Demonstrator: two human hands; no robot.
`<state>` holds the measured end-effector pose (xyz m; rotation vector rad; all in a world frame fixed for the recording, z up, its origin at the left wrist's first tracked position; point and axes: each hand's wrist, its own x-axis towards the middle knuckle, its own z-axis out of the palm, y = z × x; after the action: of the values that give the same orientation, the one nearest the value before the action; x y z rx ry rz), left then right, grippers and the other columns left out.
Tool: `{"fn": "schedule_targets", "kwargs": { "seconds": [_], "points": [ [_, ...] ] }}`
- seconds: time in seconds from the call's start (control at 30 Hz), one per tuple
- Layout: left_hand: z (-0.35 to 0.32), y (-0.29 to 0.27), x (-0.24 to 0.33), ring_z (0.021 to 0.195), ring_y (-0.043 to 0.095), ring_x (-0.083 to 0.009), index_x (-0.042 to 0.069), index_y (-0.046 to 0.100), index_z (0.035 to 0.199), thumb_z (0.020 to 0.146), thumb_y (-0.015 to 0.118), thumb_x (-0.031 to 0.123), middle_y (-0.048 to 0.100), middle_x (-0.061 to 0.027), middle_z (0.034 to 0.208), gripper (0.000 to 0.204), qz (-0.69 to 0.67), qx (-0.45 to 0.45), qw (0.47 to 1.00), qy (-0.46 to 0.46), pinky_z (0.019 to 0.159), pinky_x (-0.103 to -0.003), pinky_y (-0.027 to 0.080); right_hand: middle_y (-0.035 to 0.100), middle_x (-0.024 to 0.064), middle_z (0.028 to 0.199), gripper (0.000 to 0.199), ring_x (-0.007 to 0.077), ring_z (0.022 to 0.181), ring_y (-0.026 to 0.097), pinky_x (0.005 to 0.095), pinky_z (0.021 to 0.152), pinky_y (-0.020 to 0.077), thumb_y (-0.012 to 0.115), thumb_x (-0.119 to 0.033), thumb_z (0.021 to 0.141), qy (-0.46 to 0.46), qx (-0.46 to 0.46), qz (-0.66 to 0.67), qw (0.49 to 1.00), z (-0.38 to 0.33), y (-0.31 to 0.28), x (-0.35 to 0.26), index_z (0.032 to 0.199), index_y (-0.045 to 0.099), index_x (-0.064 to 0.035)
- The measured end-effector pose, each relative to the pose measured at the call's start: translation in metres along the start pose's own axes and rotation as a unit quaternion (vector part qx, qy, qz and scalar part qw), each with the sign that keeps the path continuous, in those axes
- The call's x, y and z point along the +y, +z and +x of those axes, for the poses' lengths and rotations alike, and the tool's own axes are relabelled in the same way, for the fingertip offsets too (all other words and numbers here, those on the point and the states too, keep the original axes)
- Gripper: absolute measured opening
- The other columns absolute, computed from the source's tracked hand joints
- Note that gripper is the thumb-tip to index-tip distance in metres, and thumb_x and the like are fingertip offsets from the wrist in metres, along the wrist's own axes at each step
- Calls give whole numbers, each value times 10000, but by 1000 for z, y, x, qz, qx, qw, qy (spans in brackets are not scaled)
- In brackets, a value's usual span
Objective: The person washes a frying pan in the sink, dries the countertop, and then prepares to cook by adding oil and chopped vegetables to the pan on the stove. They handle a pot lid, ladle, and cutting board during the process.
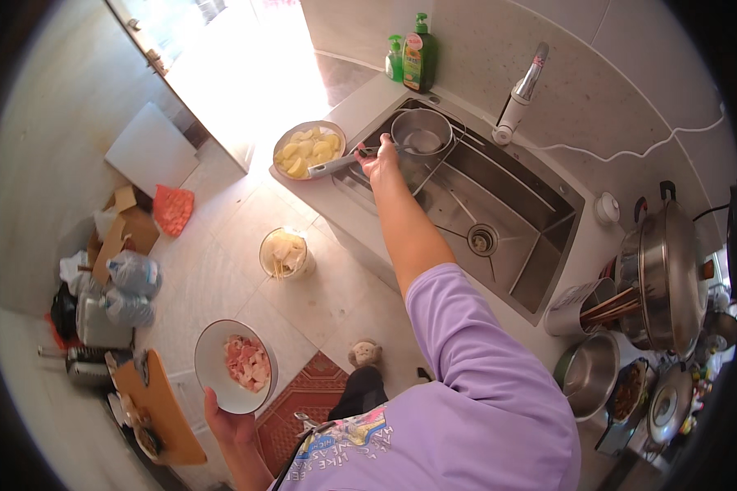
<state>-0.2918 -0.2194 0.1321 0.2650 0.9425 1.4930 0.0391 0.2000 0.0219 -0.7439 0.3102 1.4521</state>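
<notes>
My left hand [228,423] is closed on the rim of a white bowl [207,360], held low at the left. Pieces of raw pink meat [246,362] lie in the bowl. My right arm stretches over the counter to the near left corner of the sink [540,270]. There my right hand [375,157] is around the handle of a small steel saucepan [422,131], which is over the sink's far left part. The grey end of its handle sticks out past my fingers, across a plate [285,169] of sliced potatoes [307,150]. My fingers partly hide the grip.
Two green pump bottles [418,57] stand behind the sink, beside the faucet [522,98]. To the right are a large steel pot [671,270], a steel basin [591,375] and chopsticks. On the floor are a lined bin [286,252], a red bag [174,212], water jugs [133,274] and a red mat [299,401].
</notes>
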Motion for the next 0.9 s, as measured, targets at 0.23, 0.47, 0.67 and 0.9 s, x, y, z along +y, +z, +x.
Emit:
{"fn": "schedule_targets", "kwargs": {
  "seconds": [0.23,0.47,0.67,0.9],
  "points": [
    [90,20,36,1159,400,-265,49,360,1247,849,456,331,401,-108,1273,497,18,-70,994,-80,951,-418,340,494,60,678,112,108,445,416,241,392,356,344,-99,841,-5,42,-3,999,-17,5,-23,797,410,-20],
    [147,60,21,1137,427,-256,69,377,1238,849,458,320,419,-92,1260,470,33,-121,975,-182,934,-420,359,466,71,648,325,179,519,469,346,480,401,474,-99,801,-360,-12,-495,791,-162,-86,-60,1121,423,-120],
    [163,95,-1,1144,418,-247,75,380,1235,846,468,315,424,-86,1254,465,54,-219,944,-239,941,-428,349,549,179,1017,482,314,880,545,377,720,445,430,-71,806,-308,187,-798,484,-249,-195,-108,1272,361,-171],
    [121,127,-36,1178,370,-278,68,326,1271,828,494,314,367,-108,1292,534,76,-298,906,-292,932,-462,353,537,215,961,370,362,882,514,418,738,411,339,-217,879,-410,145,-744,508,-348,-242,-98,1223,382,-85]
  ]
}}
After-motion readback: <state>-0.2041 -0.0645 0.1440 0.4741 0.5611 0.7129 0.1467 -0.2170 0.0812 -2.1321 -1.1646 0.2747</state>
